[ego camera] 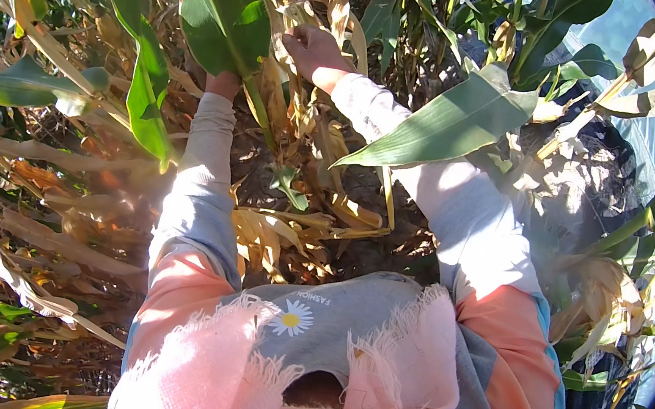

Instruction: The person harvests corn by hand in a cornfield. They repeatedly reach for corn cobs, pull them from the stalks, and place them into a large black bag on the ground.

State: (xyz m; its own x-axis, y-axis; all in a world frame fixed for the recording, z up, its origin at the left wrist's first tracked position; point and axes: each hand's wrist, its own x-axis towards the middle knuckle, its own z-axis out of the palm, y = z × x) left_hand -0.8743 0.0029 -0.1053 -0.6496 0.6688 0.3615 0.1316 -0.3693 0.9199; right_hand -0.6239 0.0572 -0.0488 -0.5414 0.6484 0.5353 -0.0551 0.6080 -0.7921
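My right hand (316, 56) reaches up to the dry husks of a corn plant (286, 18), its fingers curled beside pale, papery husk. Whether they grip it is not clear. My left hand (224, 84) is mostly hidden behind a broad green corn leaf (223, 8); only the wrist and the back edge of the hand show. A green corn stalk (260, 111) runs down just between the two hands. Another wide green leaf (450, 118) lies across the view in front of my right forearm.
Dry corn leaves and stalks (71, 157) crowd the left side. Shaded soil with dry leaf litter (368, 188) lies below the hands. At the right stand more corn plants (609, 230) beside translucent bluish plastic sheeting (613, 25). A fringed pink scarf (213, 360) hangs in front of me.
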